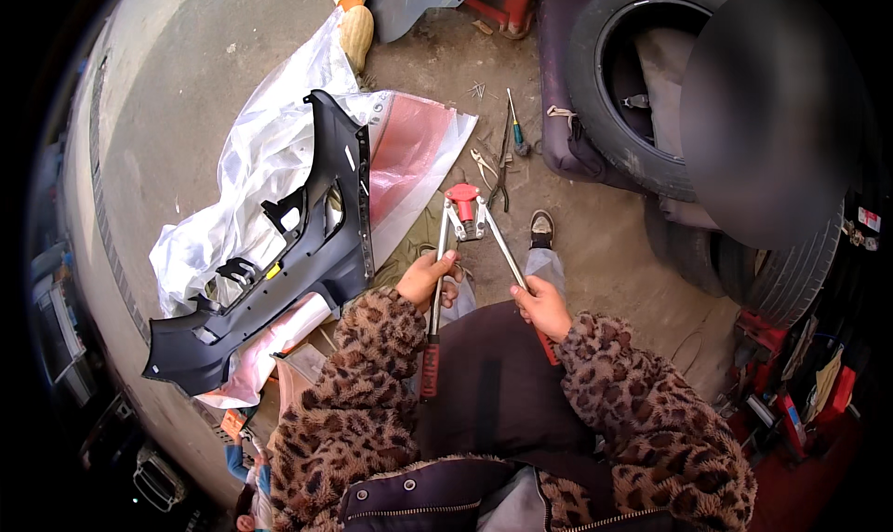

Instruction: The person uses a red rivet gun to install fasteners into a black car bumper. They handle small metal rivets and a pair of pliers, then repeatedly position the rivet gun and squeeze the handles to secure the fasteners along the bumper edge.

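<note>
A long-armed hand riveter with a red head, two silver arms and red grips is in front of me, its arms spread apart. My left hand is wrapped round its left arm, above the red grip. Around the other arm, my right hand is closed just above that grip. Beyond the red head lie pliers and a screwdriver with a green-blue handle. To the left, a dark grey car bumper cover rests on plastic sheeting.
Tyres are stacked at the right, beside a dark padded seat. Red tool storage holds several tools at the lower right. Small thin metal pieces and pale gourds lie farther off. A blurred patch hides part of the upper right.
</note>
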A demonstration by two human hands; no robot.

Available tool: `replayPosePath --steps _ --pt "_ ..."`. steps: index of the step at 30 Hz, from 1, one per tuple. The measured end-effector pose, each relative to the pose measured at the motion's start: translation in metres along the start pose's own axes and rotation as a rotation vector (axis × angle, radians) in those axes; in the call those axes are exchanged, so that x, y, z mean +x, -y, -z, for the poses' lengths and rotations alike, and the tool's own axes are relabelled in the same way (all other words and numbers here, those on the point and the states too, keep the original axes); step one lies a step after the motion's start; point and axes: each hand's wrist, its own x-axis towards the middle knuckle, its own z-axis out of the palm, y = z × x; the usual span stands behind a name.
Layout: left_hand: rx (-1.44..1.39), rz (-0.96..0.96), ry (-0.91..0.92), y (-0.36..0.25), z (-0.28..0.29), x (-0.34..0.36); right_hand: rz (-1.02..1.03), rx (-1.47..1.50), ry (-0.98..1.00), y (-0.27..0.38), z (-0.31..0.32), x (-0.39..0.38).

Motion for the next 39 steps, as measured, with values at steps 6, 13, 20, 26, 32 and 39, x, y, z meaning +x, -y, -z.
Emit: replayPosePath --steps 6,13,20,26,32,39 --pt "-0.251 0.395 -0.110 0.198 0.008 0.172 -0.215 -0.743 -0.128 -0.159 0.156 0.162" --pt "-0.114 0.376 -0.388 0.268 0.001 0.313 -0.426 -0.743 0.018 -0.161 0.224 0.295" --pt "-0.098 -0.036 -0.770 0.329 0.025 0.403 0.028 -1.146 -0.068 -0.160 0.180 0.361" --pt "0.456 0.207 -0.866 0.344 0.112 0.467 -0.033 -1.228 -0.121 -0.246 0.161 0.452" --pt "0.424 0.112 -0.977 0.320 0.115 0.447 -0.137 -1.129 -0.254 -0.267 0.126 0.448" --pt "0.041 0.290 -0.817 0.349 0.120 0.450 -0.224 -1.121 -0.145 -0.275 0.136 0.442"
